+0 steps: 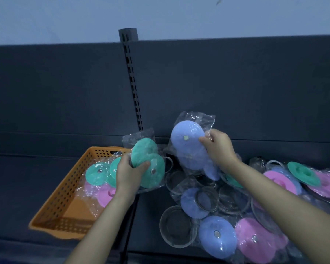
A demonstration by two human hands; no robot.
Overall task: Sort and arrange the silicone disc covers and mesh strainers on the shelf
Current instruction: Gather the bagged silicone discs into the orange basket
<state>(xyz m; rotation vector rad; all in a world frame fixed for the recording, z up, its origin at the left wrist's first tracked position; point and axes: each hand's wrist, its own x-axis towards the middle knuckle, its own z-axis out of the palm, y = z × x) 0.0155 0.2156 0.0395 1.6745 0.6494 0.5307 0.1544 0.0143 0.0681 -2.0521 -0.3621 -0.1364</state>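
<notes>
Orange basket (51, 212): sat on the shelf (17, 187), below and left of the left hand, already holding bagged green covers (96, 174) and a pink cover (105, 195). They lay loosely overlapped, so another pack dropped on top would probably slide and mix the colours.

Left hand (129, 172): gripped a bagged pack of green silicone disc covers (149, 164), thumb across the front, just above the basket's right rim. The film looked slick, and a loosened grip could have let the pack fall outside the basket.

Right hand (219, 149): pinched a bagged pack of blue silicone disc covers (187, 145) near its top disc. The lower discs hung below the fingers, so their weight could have pulled the film free.

Mesh strainers (176, 225): lay beneath the right hand and forearm, tangled with a blue cover (217, 235) and a pink one (255, 242). A sweeping forearm could have pushed them off the shelf front.

Far-right covers (303, 172): piled right of the right forearm, unsorted.
</notes>
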